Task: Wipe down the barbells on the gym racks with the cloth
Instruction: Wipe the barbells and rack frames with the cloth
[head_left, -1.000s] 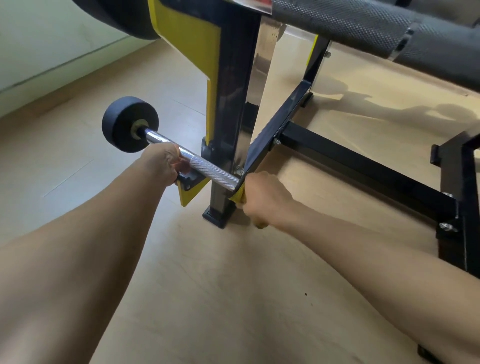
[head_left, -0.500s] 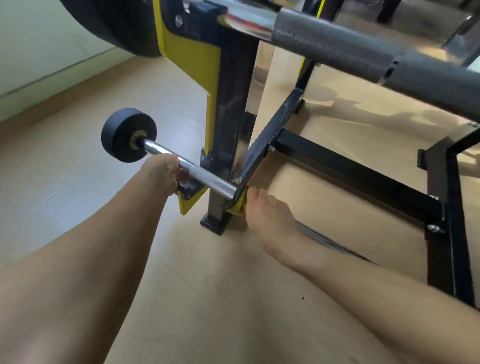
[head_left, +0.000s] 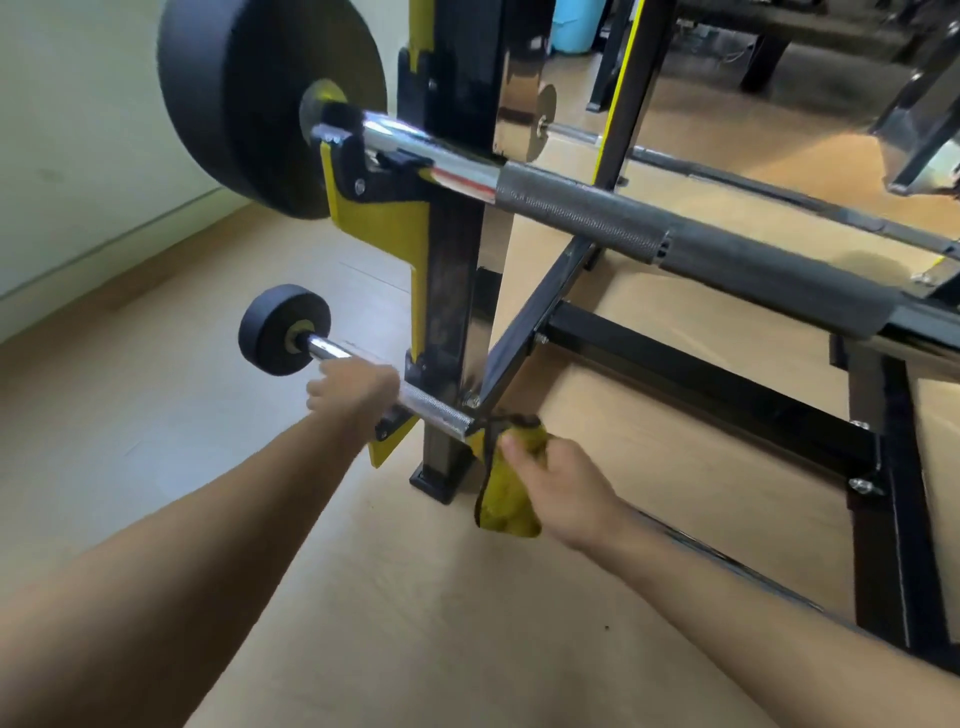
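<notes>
A short chrome barbell (head_left: 431, 408) with a small black end weight (head_left: 278, 328) rests low on the black and yellow rack (head_left: 452, 291). My left hand (head_left: 353, 387) grips its shaft just left of the rack upright. My right hand (head_left: 558, 480) holds a crumpled yellow cloth (head_left: 506, 493) beside the bar, right of the upright, with part of the cloth hanging down. Above, a longer barbell (head_left: 597, 210) with a dark knurled grip and a large black plate (head_left: 270, 104) lies on the upper hooks.
A black diagonal brace (head_left: 535, 327) and floor crossbars (head_left: 701, 384) of the rack run to the right. A thin bar (head_left: 737, 569) lies on the wooden floor under my right forearm. A pale wall (head_left: 78, 130) stands at the left; more equipment sits at the back.
My view has lifted, so the upper barbell and its plate now show. My right hand has pulled back slightly from the bar, and the yellow cloth now hangs visibly from it. My left hand keeps its grip.
</notes>
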